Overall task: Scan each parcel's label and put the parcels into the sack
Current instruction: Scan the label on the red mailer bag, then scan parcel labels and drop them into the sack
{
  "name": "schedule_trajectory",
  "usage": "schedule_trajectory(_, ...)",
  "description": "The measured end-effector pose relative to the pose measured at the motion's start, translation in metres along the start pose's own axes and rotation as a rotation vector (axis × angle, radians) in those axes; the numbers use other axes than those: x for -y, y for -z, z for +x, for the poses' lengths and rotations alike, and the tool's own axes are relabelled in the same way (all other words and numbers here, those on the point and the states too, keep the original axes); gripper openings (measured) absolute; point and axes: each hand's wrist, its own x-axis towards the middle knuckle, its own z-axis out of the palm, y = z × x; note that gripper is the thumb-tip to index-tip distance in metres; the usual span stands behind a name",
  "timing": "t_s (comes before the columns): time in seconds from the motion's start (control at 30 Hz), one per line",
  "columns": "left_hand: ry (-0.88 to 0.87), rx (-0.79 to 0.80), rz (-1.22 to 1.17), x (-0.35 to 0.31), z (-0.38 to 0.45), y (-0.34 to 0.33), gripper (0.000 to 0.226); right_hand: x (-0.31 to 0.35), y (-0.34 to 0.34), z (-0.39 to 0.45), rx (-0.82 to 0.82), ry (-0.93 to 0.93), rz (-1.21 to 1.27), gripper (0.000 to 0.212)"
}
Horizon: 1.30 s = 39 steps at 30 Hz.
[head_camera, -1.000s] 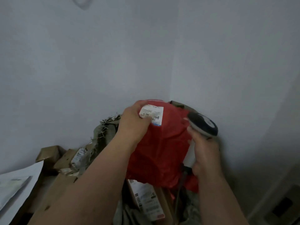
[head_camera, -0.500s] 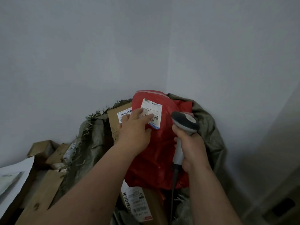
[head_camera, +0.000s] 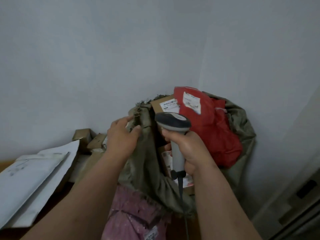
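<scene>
The sack [head_camera: 242, 125] is a dull olive green. Inside it a parcel [head_camera: 216, 129] is bright red, with a white label [head_camera: 191, 102] that has dark print. Behind it a box [head_camera: 164, 105] is brown cardboard with a white sticker. The scanner [head_camera: 173, 122] has a dark grey head and a light grey handle. A big envelope [head_camera: 32, 172] is white with grey smudges. A bag [head_camera: 136, 215] is pink with pale specks. The wall [head_camera: 121, 49] is plain pale grey-blue.
</scene>
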Motion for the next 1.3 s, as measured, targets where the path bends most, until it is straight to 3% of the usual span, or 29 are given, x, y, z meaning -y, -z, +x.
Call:
schedule_trajectory(0.2, 0.174, -0.003, -0.113, 0.089, -0.055, 0.083, 0.044, -0.057, -0.097, -0.050, 0.016, -0.104, -0.083, 0.026)
schedule_trajectory(0.43, 0.392, -0.002, -0.136, 0.183, -0.112, 0.169, 0.046, -0.116, -0.192, -0.095, 0.065, -0.183, -0.121, 0.016)
schedule_trajectory(0.63, 0.573, -0.098, -0.132, 0.239, -0.123, 0.209, 0.043, -0.144, -0.244, -0.096, 0.155, -0.277, -0.193, 0.049)
schedule_trajectory(0.9, 0.829, -0.314, -0.254, 0.306, -0.114, 0.243, 0.050, -0.186, -0.306, -0.051, 0.248, -0.338, -0.218, 0.029)
schedule_trajectory(1.13, 0.918, -0.358, -0.164, 0.370, -0.094, 0.265, 0.062, -0.223, -0.362, -0.024, 0.296, -0.438, -0.253, 0.028)
schedule_trajectory(1.3, 1.183, -0.529, -0.472, 0.425, -0.051, 0.286, 0.076, -0.246, -0.401, -0.006, 0.249, -0.522, -0.228, 0.030)
